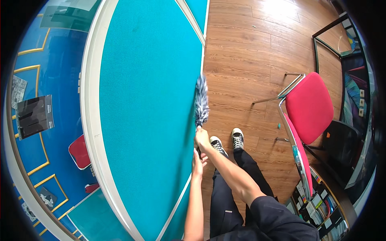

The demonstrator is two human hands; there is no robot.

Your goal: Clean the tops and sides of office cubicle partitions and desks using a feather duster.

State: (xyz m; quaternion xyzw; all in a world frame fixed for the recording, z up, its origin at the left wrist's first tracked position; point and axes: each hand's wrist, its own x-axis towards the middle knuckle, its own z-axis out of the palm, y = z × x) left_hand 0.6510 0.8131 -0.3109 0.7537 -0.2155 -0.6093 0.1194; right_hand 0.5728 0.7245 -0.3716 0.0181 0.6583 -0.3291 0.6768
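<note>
A blue-and-white fluffy duster [201,99] points away from me, its head against the right edge of a teal fabric partition panel [147,114]. My right hand [202,139] is closed around the handle just below the fluffy head. Lower down, near the handle's end, is my left hand [198,164], with its fingers partly spread beside the handle; whether it touches the handle is unclear. The panel has a pale metal frame, which curves along its left side in this view.
A red chair with chrome legs [310,105] stands on the wooden floor [238,60] to the right. Behind it are a black-framed stand [316,55] and a shelf of files [321,205]. My feet are near the panel. Left of the panel is a blue wall [61,99] with gold trim.
</note>
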